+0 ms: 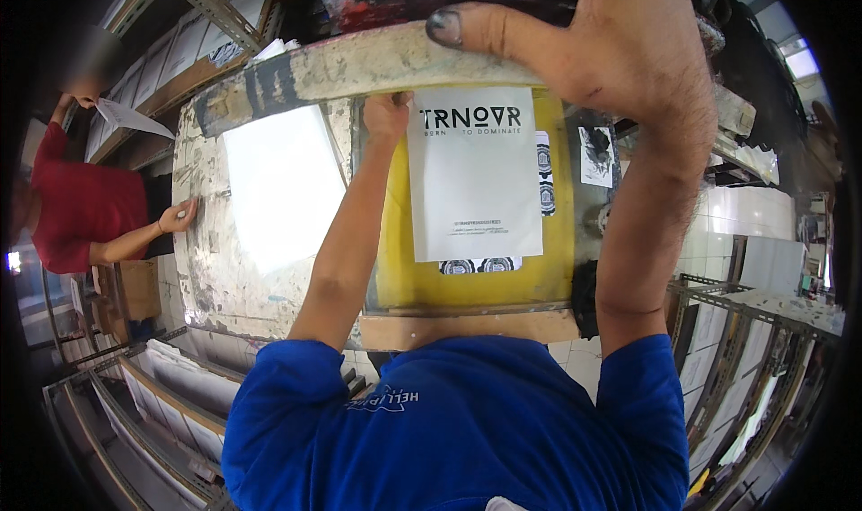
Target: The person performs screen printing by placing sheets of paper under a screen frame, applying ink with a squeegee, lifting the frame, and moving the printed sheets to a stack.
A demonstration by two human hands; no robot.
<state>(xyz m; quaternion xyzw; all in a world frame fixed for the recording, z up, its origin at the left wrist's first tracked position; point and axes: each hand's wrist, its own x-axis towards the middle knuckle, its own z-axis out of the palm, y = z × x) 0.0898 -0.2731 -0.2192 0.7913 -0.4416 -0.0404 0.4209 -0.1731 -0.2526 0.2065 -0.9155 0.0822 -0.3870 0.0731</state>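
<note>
Laid on yellow board [395,273]: white printed sheet [476,183], partly over black-and-white printed pieces [546,174]. At its upper left corner: left hand [386,116], fingers curled, pinch impossible to tell. Clasped in right hand [606,62], thumb over edge: pale stained frame [359,64].

Sheet [476,179]: on the panel [494,297] — left hand [388,116] by its far-left corner
Paper [283,188]: on the table [202,215], left of the panel
Beam [359,62]: at the sheet's far end — right hand [620,57] at its right
Co-worker [90,206]: left of the table
</note>
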